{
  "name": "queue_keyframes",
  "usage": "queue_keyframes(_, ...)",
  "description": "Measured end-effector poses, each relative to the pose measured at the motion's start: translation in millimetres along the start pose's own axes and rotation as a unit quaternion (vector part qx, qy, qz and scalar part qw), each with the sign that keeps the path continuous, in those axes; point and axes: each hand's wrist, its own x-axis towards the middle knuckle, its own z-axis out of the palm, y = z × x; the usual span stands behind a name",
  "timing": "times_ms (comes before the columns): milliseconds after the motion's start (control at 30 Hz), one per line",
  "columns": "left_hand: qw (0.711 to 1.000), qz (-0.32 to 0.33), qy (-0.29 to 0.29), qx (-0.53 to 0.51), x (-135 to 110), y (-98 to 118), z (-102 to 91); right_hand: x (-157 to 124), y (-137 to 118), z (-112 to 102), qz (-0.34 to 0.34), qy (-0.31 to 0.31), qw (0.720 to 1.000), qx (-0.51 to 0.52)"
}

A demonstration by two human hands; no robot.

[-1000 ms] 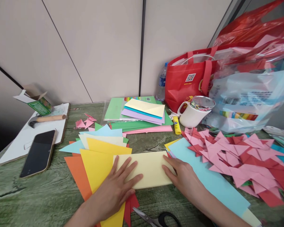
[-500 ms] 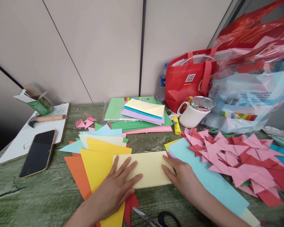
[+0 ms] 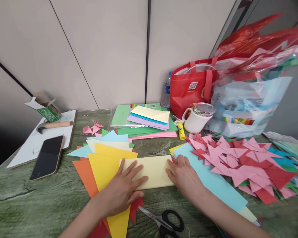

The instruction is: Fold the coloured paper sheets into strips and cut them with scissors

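in the head view, my left hand [image 3: 123, 190] lies flat with its fingers spread apart, pressing on the left part of a pale yellow paper [image 3: 154, 172]; it is not closed around anything. my right hand [image 3: 188, 177] is bent at the paper's right end, fingertips touching the edge; whether thumb and fingers pinch it or only press on it, i cannot tell. the paper lies crosswise in front of me, its left end over a bright yellow sheet [image 3: 101, 170] and its right end beside a light blue sheet [image 3: 211, 178], which runs under my right forearm.

orange paper [image 3: 85, 175] pokes out on the left of the yellow sheet. below the paper, between my forearms, scissors [image 3: 161, 220] with black handles lie on the table [image 3: 27, 211], tips pointing up and to the left. to the right of the blue sheet spreads a heap of pink and red folded pieces [image 3: 238, 158]. beyond the paper sit a stack of coloured sheets [image 3: 149, 119], a yellow glue stick [image 3: 181, 131] and a white mug [image 3: 195, 121], with a red bag [image 3: 186, 87] behind the mug. over on my left, a phone [image 3: 48, 157] rests partly on a white board [image 3: 64, 135], near a hammer [image 3: 57, 124] with a wooden handle.
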Motion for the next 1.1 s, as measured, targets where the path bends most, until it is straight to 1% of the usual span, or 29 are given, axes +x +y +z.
queue_keyframes(67, 1.0, 0.0, 0.006, 0.011, 2.4, 1.9, -3.4, 1.2, -2.0, -7.2, -0.024, -0.015, 1.0, 0.001)
queue_keyframes(100, 1.0, 0.0, 0.01, 0.016, 3.7, 2.9, -4.8, 2.0, -2.0, -9.3, -0.05, -0.021, 0.998, 0.015)
queue_keyframes(167, 0.999, 0.002, 0.02, 0.027, 6.0, 5.1, -6.4, 4.2, -0.7, -11.2, -0.126, -0.032, 0.989, 0.071)
queue_keyframes(233, 0.999, 0.005, 0.029, 0.041, 7.8, 7.0, -6.6, 7.7, 0.6, -12.2, -0.212, -0.05, 0.966, 0.14)
queue_keyframes(300, 0.998, 0.01, 0.036, 0.054, 8.8, 8.2, -5.6, 12.6, 0.1, -14.5, -0.278, -0.089, 0.938, 0.189)
queue_keyframes(367, 0.997, 0.014, 0.038, 0.064, 8.8, 8.5, -4.3, 17.7, -3.2, -18.9, -0.315, -0.134, 0.918, 0.199)
queue_keyframes(400, 0.997, 0.016, 0.038, 0.066, 8.4, 8.4, -3.7, 19.9, -5.8, -21.5, -0.321, -0.157, 0.914, 0.191)
queue_keyframes(467, 0.997, 0.019, 0.03, 0.068, 7.0, 7.6, -2.7, 23.0, -12.3, -26.1, -0.318, -0.19, 0.914, 0.166)
queue_keyframes(533, 0.998, 0.021, 0.015, 0.062, 5.3, 6.7, -1.9, 23.8, -19.7, -28.8, -0.305, -0.206, 0.919, 0.141)
queue_keyframes(633, 0.999, 0.014, -0.004, 0.049, 3.8, 7.2, -0.9, 21.5, -30.2, -29.4, -0.268, -0.204, 0.935, 0.11)
queue_keyframes(767, 0.999, -0.02, 0.011, 0.049, 5.9, 12.2, -0.1, 17.0, -39.7, -30.2, -0.221, -0.201, 0.952, 0.071)
queue_keyframes(900, 0.996, -0.034, 0.019, 0.075, 9.7, 16.1, 0.1, 14.2, -42.0, -33.2, -0.202, -0.205, 0.956, 0.055)
queue_keyframes(1100, 0.996, -0.003, 0.014, 0.088, 9.0, 10.2, 1.9, 7.6, -33.6, -33.9, -0.186, -0.218, 0.957, 0.051)
